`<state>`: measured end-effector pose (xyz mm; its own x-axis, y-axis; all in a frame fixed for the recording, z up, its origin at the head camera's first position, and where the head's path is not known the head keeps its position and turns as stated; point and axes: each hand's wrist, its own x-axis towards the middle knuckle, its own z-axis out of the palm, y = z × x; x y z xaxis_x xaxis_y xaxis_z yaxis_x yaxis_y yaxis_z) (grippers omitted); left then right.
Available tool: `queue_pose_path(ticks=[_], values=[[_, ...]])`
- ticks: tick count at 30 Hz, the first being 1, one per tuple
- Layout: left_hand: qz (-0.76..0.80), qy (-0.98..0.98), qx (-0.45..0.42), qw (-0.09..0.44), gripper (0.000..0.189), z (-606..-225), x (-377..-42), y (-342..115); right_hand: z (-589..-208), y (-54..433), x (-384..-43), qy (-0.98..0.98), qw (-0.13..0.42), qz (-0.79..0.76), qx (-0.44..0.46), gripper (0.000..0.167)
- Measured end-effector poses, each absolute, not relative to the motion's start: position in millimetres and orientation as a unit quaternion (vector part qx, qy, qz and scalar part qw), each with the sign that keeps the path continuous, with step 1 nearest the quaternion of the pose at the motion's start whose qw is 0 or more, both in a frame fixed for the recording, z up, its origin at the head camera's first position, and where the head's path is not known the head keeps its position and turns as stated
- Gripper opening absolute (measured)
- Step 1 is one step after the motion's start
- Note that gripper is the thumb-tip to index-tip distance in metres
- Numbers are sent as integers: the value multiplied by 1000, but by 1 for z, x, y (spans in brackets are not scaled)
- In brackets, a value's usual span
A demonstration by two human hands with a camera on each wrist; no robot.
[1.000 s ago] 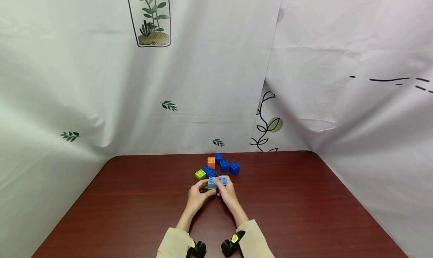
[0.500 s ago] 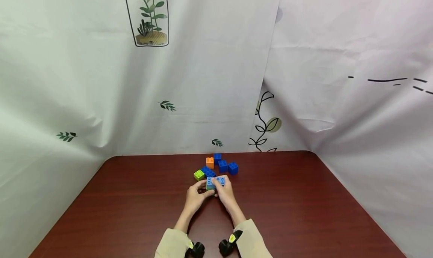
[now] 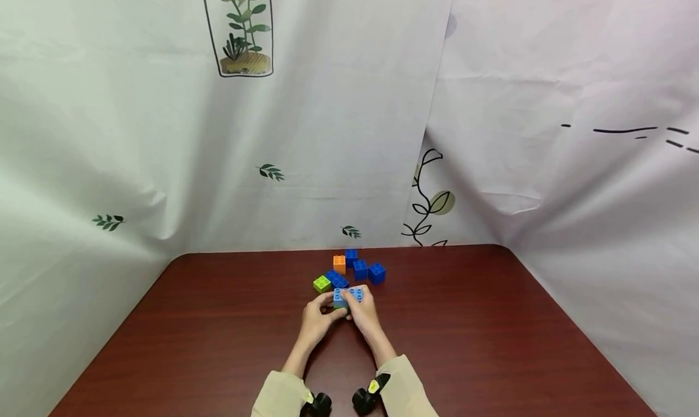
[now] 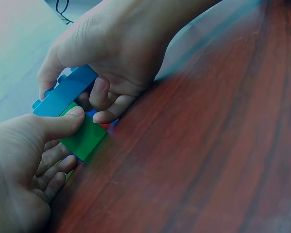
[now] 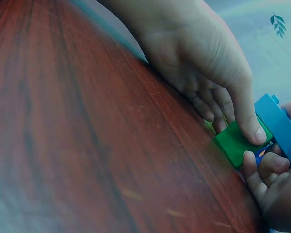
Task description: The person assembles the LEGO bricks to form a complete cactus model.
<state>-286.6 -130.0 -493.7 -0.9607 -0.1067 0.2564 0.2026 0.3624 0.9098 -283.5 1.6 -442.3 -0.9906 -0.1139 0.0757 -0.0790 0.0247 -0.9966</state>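
Both hands meet around a small stack of toy building bricks near the middle of the table. A long light blue brick [image 3: 339, 298] with studs on top sits over a green brick [image 4: 87, 138], overhanging it to the right. My left hand [image 3: 315, 318] pinches the green brick, its thumb flat on the near face in the left wrist view. With the thumb on top and fingers curled below, my right hand [image 3: 364, 314] grips the light blue brick [image 5: 276, 128]. Fingers hide part of the join between the two bricks.
Just beyond the hands lie a lime green brick [image 3: 322, 284], an orange brick [image 3: 339, 264] and several dark blue bricks [image 3: 377, 273]. They rest on a dark red-brown wooden table [image 3: 464, 332]. A pale printed cloth [image 3: 327, 132] hangs behind the table's far edge.
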Motion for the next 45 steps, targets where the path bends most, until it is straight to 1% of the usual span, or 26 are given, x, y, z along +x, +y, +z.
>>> queue_pose_path(ticks=[6,11,18,22,33,37,41,45], values=[[-562,-814,-26,141,42,-494,-285,-132,-443,0,-286,718,21,-692,-69,27],[-556,-818,-29,146,43,-494,-284,-132,-463,-2,-298,714,29,-698,-51,36],[-552,-820,-33,146,43,-496,-282,-133,-461,3,-292,706,58,-705,-43,41],[-550,-821,-32,149,42,-495,-283,-132,-474,5,-303,709,63,-701,-51,46],[-560,-815,-42,141,41,-494,-290,-137,-478,6,-309,719,61,-689,-59,47],[-558,-817,-40,138,41,-494,-290,-138,-478,6,-307,712,44,-699,-49,47],[-557,-817,-42,141,42,-494,-290,-137,-480,8,-309,682,-2,-731,-23,50],[-563,-814,-37,141,43,-494,-290,-135,-485,10,-314,652,-47,-756,14,46]])
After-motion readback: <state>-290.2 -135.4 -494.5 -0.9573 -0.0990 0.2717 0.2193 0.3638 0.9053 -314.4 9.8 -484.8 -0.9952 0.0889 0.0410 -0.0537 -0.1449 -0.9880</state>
